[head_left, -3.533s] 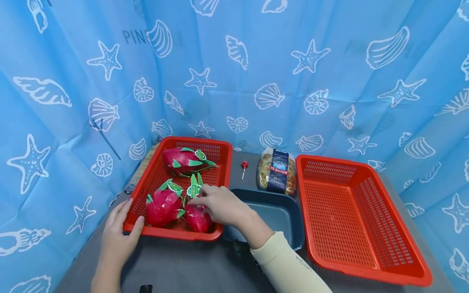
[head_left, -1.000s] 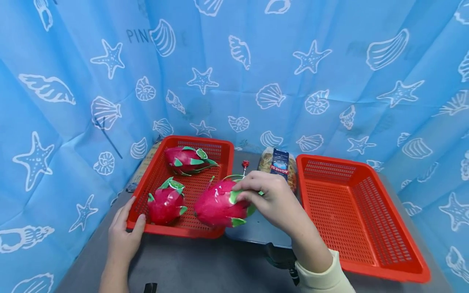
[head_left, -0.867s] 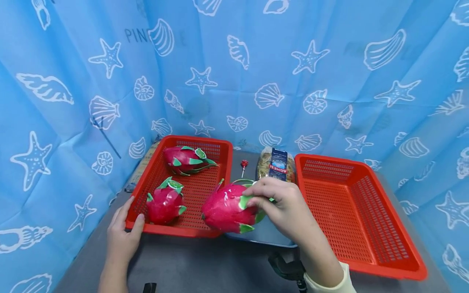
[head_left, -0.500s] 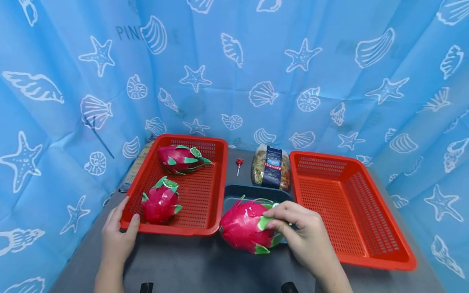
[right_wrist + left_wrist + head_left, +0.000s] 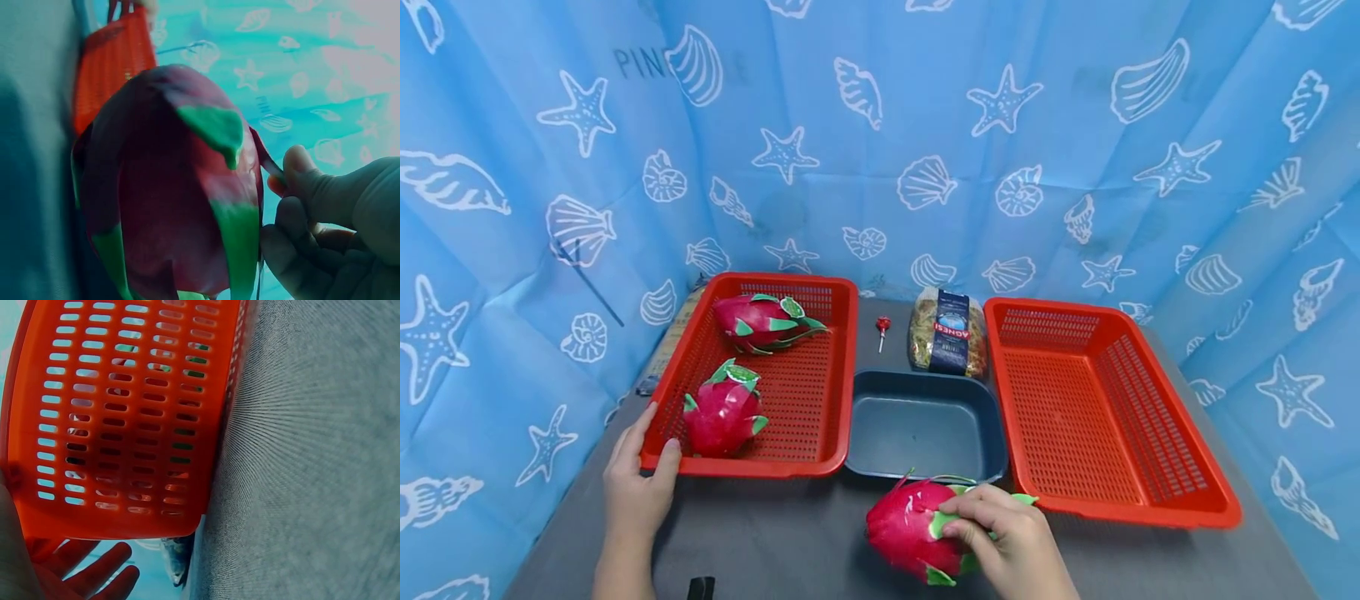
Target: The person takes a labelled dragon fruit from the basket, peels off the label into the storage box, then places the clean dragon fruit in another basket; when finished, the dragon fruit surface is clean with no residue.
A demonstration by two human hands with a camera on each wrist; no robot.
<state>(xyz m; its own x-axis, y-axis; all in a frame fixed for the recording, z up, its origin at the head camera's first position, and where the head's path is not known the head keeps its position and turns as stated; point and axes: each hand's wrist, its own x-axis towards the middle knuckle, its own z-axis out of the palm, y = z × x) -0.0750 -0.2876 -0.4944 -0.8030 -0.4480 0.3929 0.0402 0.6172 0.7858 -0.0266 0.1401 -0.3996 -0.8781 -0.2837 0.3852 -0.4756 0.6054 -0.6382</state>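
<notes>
Head view: left hand [image 5: 638,492] is resting at the near-left corner of the left basket [image 5: 745,469], thumb on the front rim, fingers reaching along the side, spread wide. Right hand [image 5: 1011,537] is pinching a green scale of a dragon fruit [image 5: 902,525], narrow grip, in front of the dark pan [image 5: 917,433]. Can't tell if the fruit is touching the counter [image 5: 775,533]. The right hand is covering the fruit's leafy end; the forearm is running off the bottom edge. A black object [image 5: 702,587] is also getting cut off there, can't identify.

Left wrist view: basket wall is filling the left half. Fingers are extending straight beyond the corner; thumb side is going off frame. Slots are showing only red and green patches. A dark tapered item is sitting half hidden behind.

Right wrist view: thumb and forefinger are pinching the scale tip, remaining fingers curling beneath. Fruit is blocking most of the red basket behind; its underside is falling into shadow.
</notes>
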